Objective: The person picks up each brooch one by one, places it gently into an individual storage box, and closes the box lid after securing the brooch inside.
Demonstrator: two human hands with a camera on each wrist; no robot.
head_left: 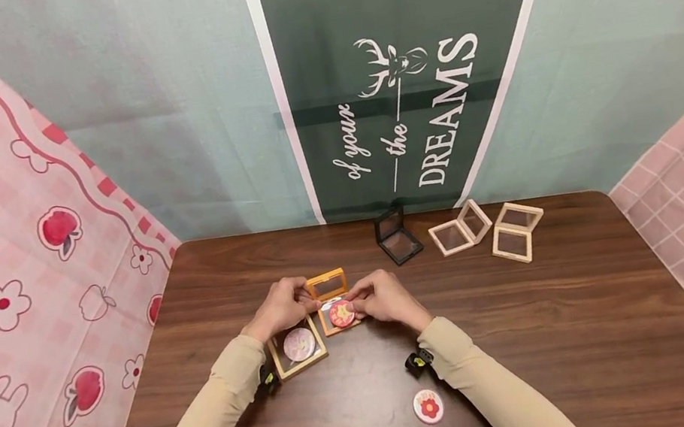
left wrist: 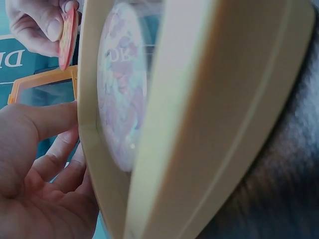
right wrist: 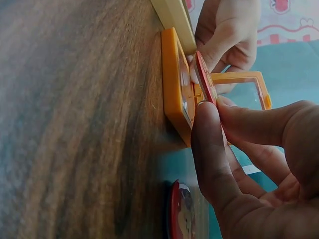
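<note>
An orange display case (head_left: 326, 329) with clear windows lies on the table, its lid (head_left: 330, 286) raised. My right hand (head_left: 388, 301) pinches a red round badge (head_left: 340, 313) with a yellow flower between thumb and fingertips. In the right wrist view the badge (right wrist: 203, 77) is tilted over the case's lower half. At the case's left side my left hand (head_left: 286, 306) grips near the hinge, thumb at the lower half and fingers by the lid; the contact is partly hidden. Nearest that wrist lies a pale display case (head_left: 303, 367) with a pink badge (head_left: 299, 344) inside.
A white badge with a red flower (head_left: 428, 407) lies near my right forearm. At the back stand a black open case (head_left: 400, 245) and two pale open cases (head_left: 452, 237) (head_left: 512, 244). Cloth hangings (head_left: 194, 117) border the table (head_left: 575, 325) at the back and sides.
</note>
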